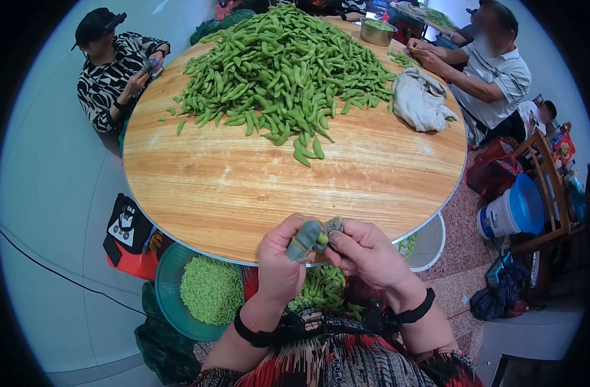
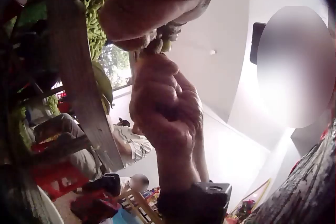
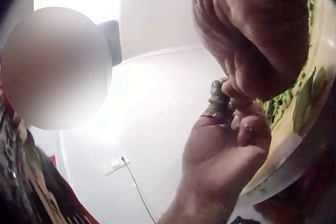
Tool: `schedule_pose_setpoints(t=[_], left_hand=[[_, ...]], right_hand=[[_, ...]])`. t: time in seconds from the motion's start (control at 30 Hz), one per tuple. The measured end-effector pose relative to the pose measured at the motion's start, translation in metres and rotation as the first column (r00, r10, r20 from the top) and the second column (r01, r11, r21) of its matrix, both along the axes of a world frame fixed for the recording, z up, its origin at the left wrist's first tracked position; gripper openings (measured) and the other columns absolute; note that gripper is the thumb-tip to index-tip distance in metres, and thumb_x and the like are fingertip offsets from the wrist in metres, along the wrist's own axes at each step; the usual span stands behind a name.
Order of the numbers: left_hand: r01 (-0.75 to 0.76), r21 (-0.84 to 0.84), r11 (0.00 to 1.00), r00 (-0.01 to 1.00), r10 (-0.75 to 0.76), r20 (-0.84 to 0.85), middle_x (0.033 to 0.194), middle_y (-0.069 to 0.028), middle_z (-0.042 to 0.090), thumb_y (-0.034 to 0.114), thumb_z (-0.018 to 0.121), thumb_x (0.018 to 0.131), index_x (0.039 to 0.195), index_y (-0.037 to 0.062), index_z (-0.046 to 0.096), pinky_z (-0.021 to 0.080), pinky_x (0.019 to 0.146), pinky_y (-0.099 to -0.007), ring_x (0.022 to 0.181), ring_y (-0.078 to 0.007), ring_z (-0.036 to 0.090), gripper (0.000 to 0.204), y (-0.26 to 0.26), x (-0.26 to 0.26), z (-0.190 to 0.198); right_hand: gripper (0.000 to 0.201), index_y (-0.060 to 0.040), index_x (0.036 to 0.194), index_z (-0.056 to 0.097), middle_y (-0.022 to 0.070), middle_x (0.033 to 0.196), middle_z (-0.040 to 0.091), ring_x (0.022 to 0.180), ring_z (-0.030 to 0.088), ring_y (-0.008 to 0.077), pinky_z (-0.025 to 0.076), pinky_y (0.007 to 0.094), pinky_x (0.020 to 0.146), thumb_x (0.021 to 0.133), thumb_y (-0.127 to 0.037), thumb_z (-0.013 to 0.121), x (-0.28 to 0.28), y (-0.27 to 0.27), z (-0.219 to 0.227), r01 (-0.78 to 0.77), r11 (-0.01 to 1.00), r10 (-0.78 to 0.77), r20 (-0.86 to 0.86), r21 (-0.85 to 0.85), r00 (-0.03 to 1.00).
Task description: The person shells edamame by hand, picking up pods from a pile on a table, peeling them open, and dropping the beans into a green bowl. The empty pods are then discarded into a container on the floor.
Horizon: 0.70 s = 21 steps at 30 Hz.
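Observation:
Over the table's near edge, both hands meet at a small green soybean pod point(image 1: 322, 239). The left hand point(image 1: 279, 261) pinches one end; its thumb wears a grey cover point(image 1: 303, 242) bound with a yellowish band. Fingers of the right hand point(image 1: 370, 253) grip the other end, with a grey cover point(image 1: 334, 225) on one fingertip. Most of the pod is hidden by the fingers. In the left wrist view, the right hand point(image 2: 168, 98) is curled beneath the left one. The right wrist view shows the left hand point(image 3: 226, 150) with its covered thumb raised.
A big heap of soybean pods point(image 1: 275, 71) lies on the round wooden table point(image 1: 275, 193), beside a cloth point(image 1: 420, 100) and a metal bowl point(image 1: 377, 32). Below stand a green basin point(image 1: 169, 290) of shelled beans and a white basket point(image 1: 433, 242). Two people sit across.

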State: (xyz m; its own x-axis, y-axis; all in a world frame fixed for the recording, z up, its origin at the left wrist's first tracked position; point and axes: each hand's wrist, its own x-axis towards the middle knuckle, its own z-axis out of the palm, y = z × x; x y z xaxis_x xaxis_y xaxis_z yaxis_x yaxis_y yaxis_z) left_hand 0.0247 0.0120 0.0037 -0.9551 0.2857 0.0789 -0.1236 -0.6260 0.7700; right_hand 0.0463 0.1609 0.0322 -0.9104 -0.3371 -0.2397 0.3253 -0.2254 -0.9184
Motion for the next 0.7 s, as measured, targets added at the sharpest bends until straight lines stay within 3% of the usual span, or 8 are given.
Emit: schedule_pose_setpoints(t=[0.17, 0.27, 0.33, 0.47, 0.53, 0.57, 0.63, 0.7], left_hand=[[0.039, -0.026, 0.999, 0.996, -0.037, 0.081, 0.081, -0.0009, 0.054, -0.003, 0.055, 0.08, 0.089, 0.0004, 0.055, 0.03, 0.047, -0.0156, 0.058, -0.0032, 0.043, 0.01, 0.003, 0.002, -0.001], [-0.122, -0.219, 0.968, 0.993, 0.12, -0.022, 0.081, -0.001, 0.054, -0.005, 0.053, 0.08, 0.093, -0.0001, 0.055, 0.027, 0.046, -0.0161, 0.055, -0.0029, 0.039, 0.014, 0.008, 0.001, -0.003], [-0.241, -0.32, 0.916, 0.969, 0.211, -0.127, 0.081, -0.0014, 0.054, -0.007, 0.052, 0.079, 0.095, -0.0006, 0.055, 0.026, 0.046, -0.0162, 0.054, -0.0031, 0.038, 0.018, 0.005, -0.003, -0.008], [-0.095, -0.134, 0.986, 0.991, 0.106, 0.079, 0.089, -0.0037, 0.055, -0.009, 0.052, 0.078, 0.1, -0.0002, 0.058, 0.042, 0.068, -0.0182, 0.079, -0.009, 0.053, 0.025, -0.02, -0.014, -0.013], [-0.064, -0.14, 0.988, 0.994, 0.076, 0.076, 0.09, -0.0043, 0.056, -0.011, 0.052, 0.075, 0.102, 0.0004, 0.059, 0.044, 0.072, -0.0208, 0.083, -0.0114, 0.054, 0.03, -0.023, -0.015, -0.014], [-0.037, -0.304, 0.952, 0.999, 0.03, -0.026, 0.087, -0.0034, 0.056, -0.008, 0.05, 0.078, 0.103, 0.0003, 0.06, 0.038, 0.062, -0.0188, 0.073, -0.0082, 0.048, 0.028, -0.021, -0.016, -0.014], [-0.03, -0.459, 0.888, 0.992, -0.028, -0.119, 0.083, -0.0024, 0.056, -0.006, 0.049, 0.081, 0.104, 0.0001, 0.061, 0.033, 0.053, -0.0169, 0.063, -0.005, 0.042, 0.027, -0.018, -0.015, -0.012], [-0.038, -0.604, 0.796, 0.954, -0.151, -0.26, 0.083, -0.001, 0.057, -0.008, 0.048, 0.079, 0.108, 0.0011, 0.061, 0.037, 0.056, -0.0189, 0.066, -0.007, 0.047, 0.032, -0.016, -0.01, -0.008]], right_hand=[[0.018, -0.0058, 0.082, 0.051, -0.0044, 0.061, 0.047, 0.049, 0.037, 0.0033, 0.029, 0.0178, 0.043, 0.094, -0.018, 0.045, -0.003, -0.003, -0.007, 0.019, 0.981, 0.016, 0.182, -0.193, 0.983], [0.018, -0.0051, 0.082, 0.053, -0.004, 0.059, 0.047, 0.048, 0.037, 0.0038, 0.028, 0.0183, 0.042, 0.093, -0.018, 0.047, -0.009, -0.008, -0.018, 0.183, 0.955, -0.121, -0.255, 0.233, 0.959], [0.024, -0.0037, 0.078, 0.054, -0.0042, 0.059, 0.049, 0.049, 0.041, 0.0041, 0.031, 0.0192, 0.043, 0.092, -0.022, 0.049, -0.019, -0.004, -0.011, 0.113, 0.993, -0.105, 0.147, -0.045, 0.984], [0.027, -0.0025, 0.074, 0.055, 0.002, 0.059, 0.056, 0.05, 0.051, 0.0093, 0.038, 0.0247, 0.045, 0.088, -0.025, 0.054, -0.062, 0.005, -0.007, -0.198, 0.946, 0.197, 0.029, 0.258, 0.98], [0.021, -0.0025, 0.076, 0.055, 0.0084, 0.057, 0.057, 0.054, 0.057, 0.017, 0.045, 0.0292, 0.05, 0.087, -0.021, 0.054, -0.096, 0.0, 0.002, 0.369, 0.522, 0.289, -0.566, 0.769, 0.772], [0.021, -0.0025, 0.076, 0.055, 0.0084, 0.057, 0.057, 0.054, 0.057, 0.017, 0.045, 0.0292, 0.05, 0.087, -0.021, 0.054, -0.111, -0.004, -0.001, 0.368, 0.522, 0.29, -0.566, 0.769, 0.772], [0.017, -0.0013, 0.074, 0.06, 0.0203, 0.067, 0.06, 0.063, 0.061, 0.0328, 0.048, 0.0411, 0.057, 0.08, -0.016, 0.054, -0.133, -0.013, -0.008, 0.545, 0.127, 0.485, -0.531, 0.829, 0.695], [0.017, -0.0007, 0.074, 0.06, 0.0199, 0.067, 0.06, 0.064, 0.061, 0.0344, 0.049, 0.0412, 0.059, 0.079, -0.016, 0.054, -0.136, -0.015, -0.011, 0.538, 0.077, 0.563, -0.482, 0.839, 0.671]])
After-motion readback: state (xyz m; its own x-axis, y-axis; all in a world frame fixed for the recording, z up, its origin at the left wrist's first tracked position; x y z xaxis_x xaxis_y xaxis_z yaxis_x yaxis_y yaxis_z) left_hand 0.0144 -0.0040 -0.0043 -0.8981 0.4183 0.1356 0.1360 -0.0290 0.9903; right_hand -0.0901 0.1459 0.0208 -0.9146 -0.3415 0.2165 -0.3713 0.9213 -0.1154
